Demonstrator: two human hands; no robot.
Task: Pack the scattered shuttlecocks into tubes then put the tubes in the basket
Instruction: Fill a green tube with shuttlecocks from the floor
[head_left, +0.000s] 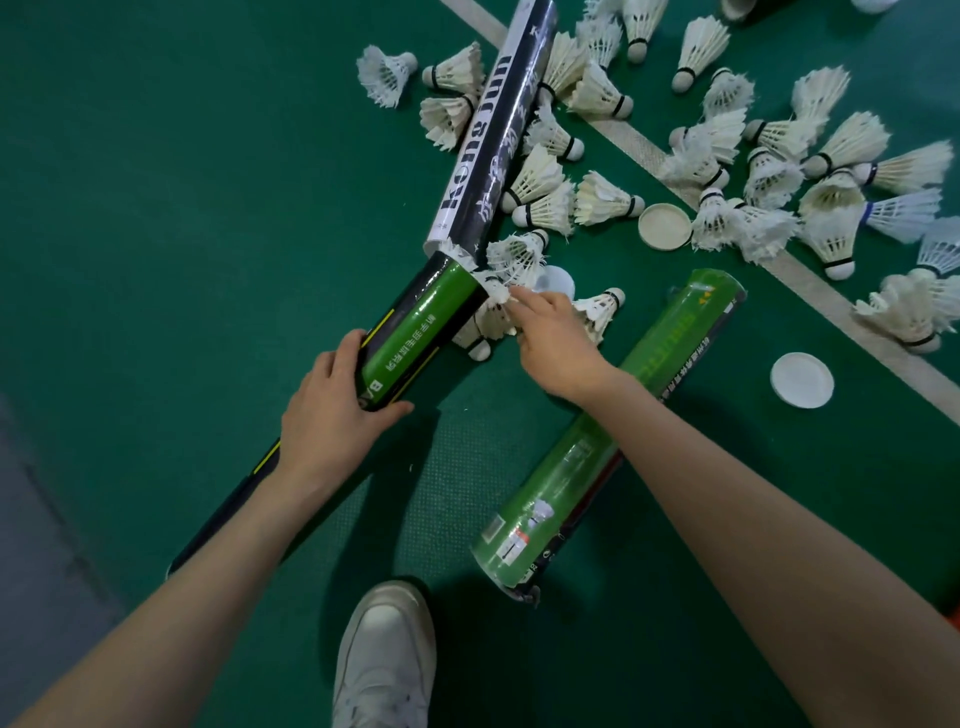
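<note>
- Grip first: your left hand (332, 410) wraps round the black-and-green cardboard tube (415, 332), steadying it with its open mouth facing the pile, likely to keep each reach short.
- Your right hand (550, 343) pinches the skirt of a white feather shuttlecock (496, 296) right at that mouth, seemingly feeding it in.
- Its feathers look frayed and splayed, so they may catch the rim.
- Loose white shuttlecocks (779, 156) lie scattered on the green court floor (208, 156); no basket shows.
</note>
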